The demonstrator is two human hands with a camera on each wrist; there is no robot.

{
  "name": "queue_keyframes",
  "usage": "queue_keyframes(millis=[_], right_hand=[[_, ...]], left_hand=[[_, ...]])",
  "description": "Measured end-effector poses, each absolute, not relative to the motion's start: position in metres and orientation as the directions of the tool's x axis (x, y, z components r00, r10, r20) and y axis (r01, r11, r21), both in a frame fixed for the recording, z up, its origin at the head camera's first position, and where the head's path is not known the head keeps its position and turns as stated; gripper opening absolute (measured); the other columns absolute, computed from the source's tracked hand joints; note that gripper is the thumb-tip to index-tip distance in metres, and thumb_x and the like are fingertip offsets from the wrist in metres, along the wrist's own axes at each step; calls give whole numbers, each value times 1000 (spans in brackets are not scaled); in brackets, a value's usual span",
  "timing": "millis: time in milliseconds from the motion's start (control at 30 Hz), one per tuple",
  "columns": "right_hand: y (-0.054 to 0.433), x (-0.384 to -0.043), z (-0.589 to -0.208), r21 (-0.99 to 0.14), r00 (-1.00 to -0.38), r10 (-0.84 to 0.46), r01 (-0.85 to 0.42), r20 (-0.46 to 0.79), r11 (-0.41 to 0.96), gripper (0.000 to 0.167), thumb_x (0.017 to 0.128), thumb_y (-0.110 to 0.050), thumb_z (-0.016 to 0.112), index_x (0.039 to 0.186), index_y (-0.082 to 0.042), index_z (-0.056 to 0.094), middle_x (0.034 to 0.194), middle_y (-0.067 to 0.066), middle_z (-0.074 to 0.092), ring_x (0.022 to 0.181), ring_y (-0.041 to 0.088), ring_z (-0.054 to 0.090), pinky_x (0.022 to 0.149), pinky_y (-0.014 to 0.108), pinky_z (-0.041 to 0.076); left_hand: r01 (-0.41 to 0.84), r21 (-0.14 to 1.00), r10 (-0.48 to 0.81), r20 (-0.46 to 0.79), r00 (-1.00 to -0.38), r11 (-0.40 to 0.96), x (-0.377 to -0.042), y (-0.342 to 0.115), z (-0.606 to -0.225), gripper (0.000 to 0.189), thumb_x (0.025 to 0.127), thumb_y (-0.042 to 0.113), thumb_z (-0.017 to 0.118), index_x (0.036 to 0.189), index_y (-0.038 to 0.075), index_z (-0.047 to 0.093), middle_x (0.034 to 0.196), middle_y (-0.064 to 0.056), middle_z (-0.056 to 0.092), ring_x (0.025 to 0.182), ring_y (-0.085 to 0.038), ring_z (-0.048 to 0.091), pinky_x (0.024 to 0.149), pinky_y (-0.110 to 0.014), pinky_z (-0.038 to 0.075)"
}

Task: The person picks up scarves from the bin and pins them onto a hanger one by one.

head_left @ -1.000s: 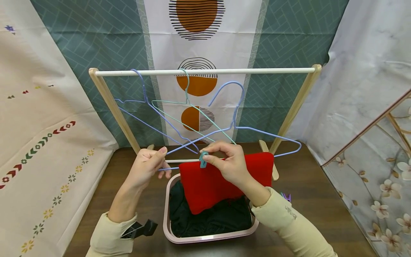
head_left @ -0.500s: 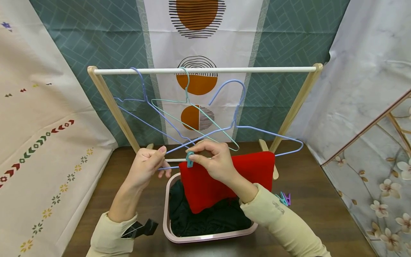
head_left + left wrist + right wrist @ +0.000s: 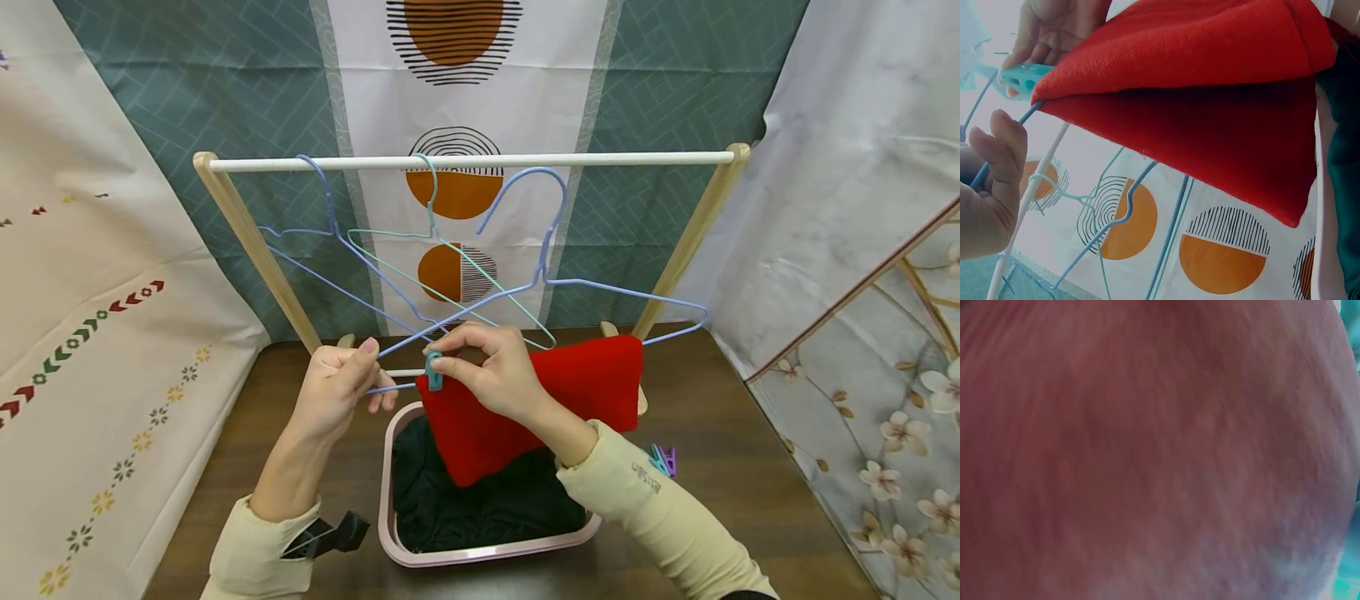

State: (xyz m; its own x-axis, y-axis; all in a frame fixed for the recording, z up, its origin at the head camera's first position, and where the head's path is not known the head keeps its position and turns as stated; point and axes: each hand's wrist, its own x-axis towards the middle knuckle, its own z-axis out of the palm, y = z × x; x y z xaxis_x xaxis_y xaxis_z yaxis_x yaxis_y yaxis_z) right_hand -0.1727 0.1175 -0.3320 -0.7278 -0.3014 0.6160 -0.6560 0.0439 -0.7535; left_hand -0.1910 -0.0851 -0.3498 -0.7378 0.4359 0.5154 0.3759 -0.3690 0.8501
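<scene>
**Pinching a teal clothespin [image 3: 435, 372] at the upper left corner of a red cloth [image 3: 585, 383]**

Holding the clothespin nearly upright between thumb and fingers of the right hand [image 3: 491, 367]; not showing clearly whether biting around the bar. Gripping the left end of a blue hanger [image 3: 545, 254] with the left hand [image 3: 341, 383], just beside that corner. Draping over the hanger's lower bar, long axis running left to right and rising slightly rightward; lying rightward of the left hand, partly behind the nearer right hand.

Overhanging a pink basin [image 3: 487, 553] holding dark fabric [image 3: 487, 517], resting on the brown table [image 3: 720, 500]. Lying beyond the basin's right edge, teal and purple clips [image 3: 663, 460]. Standing behind, a white-railed rack [image 3: 637, 158], carrying two hangers [image 3: 432, 208] toward its left end.
</scene>
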Motion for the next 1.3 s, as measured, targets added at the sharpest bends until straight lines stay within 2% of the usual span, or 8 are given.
queue_keyframes(millis=[167,367,567,700,900,1100,1300], right_hand=[[119,-173,-331,-763,-735,-328,-644,594,61,13,77,8,66,89,10,65,85,18,67,73,17,66,68,30,53],[123,-175,-328,-744,-722,-376,-659,581,114,19,77,4,68,95,8,64,80,12,65,71,13,62,68,29,53],[126,-175,-327,-783,-755,-396,-608,522,128,29,78,2,68,106,8,61,90,13,66,76,12,61,75,28,51],[128,-174,-327,-812,-776,-392,-573,494,112,31,78,2,67,108,8,61,94,14,66,79,13,61,77,30,51],[128,-173,-326,-824,-778,-397,-560,487,88,29,78,2,67,106,8,61,102,16,64,82,15,60,78,30,51],[127,-173,-325,-815,-784,-379,-567,492,115,26,78,0,68,103,6,63,87,11,65,75,13,59,74,30,51],[123,-173,-329,-793,-769,-287,-607,572,46,7,77,7,66,84,10,65,80,16,65,67,16,62,66,31,53]], left_hand=[[364,864,431,492,-757,-347,-188,-85,-350,54,97,10,41,45,0,34,45,-10,50,42,-13,52,37,-24,38],[352,878,434,468,-770,-324,-187,-84,-350,54,97,8,40,45,2,29,41,-10,39,43,-15,53,39,-23,40],[361,887,452,458,-765,-288,-185,-82,-349,53,97,7,39,45,2,30,41,-9,39,41,-16,52,37,-25,39],[367,882,446,467,-764,-295,-184,-81,-350,53,97,6,39,45,2,29,40,-10,36,41,-16,52,37,-25,39],[364,877,439,474,-763,-314,-184,-80,-350,53,97,6,39,45,1,30,41,-13,39,41,-15,52,37,-24,39],[361,881,435,466,-771,-304,-183,-79,-350,52,97,5,39,45,1,31,42,-12,45,39,-18,50,37,-25,39],[359,887,426,456,-781,-291,-181,-77,-350,53,97,6,40,44,1,31,42,-12,44,39,-17,50,39,-25,41]])
